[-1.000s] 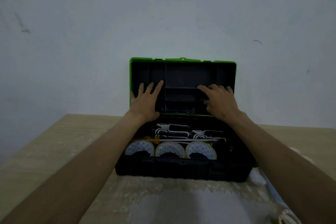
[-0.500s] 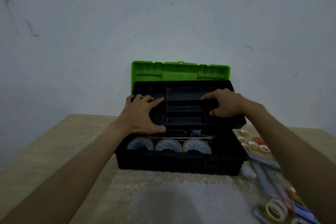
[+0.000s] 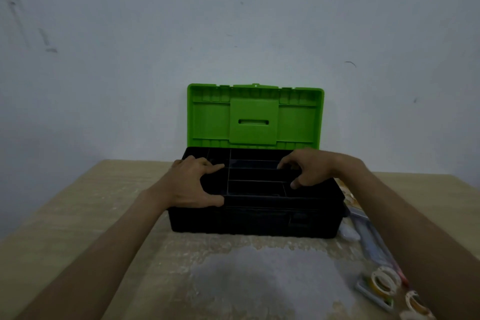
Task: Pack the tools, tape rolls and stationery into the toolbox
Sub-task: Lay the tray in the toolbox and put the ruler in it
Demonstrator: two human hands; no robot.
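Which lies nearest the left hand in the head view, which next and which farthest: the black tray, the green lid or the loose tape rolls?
1. black tray: in the left hand grip, at its left end.
2. green lid: upright at the back.
3. loose tape rolls: front right, across the toolbox.

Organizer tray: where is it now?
Head view, centre: organizer tray sits atop the black toolbox, before the green lid, left hand and right hand gripping its ends.

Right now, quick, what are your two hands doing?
The left hand grips the left end of the tray, thumb on its front rim.
The right hand grips the right end of the tray, fingers curled over it.
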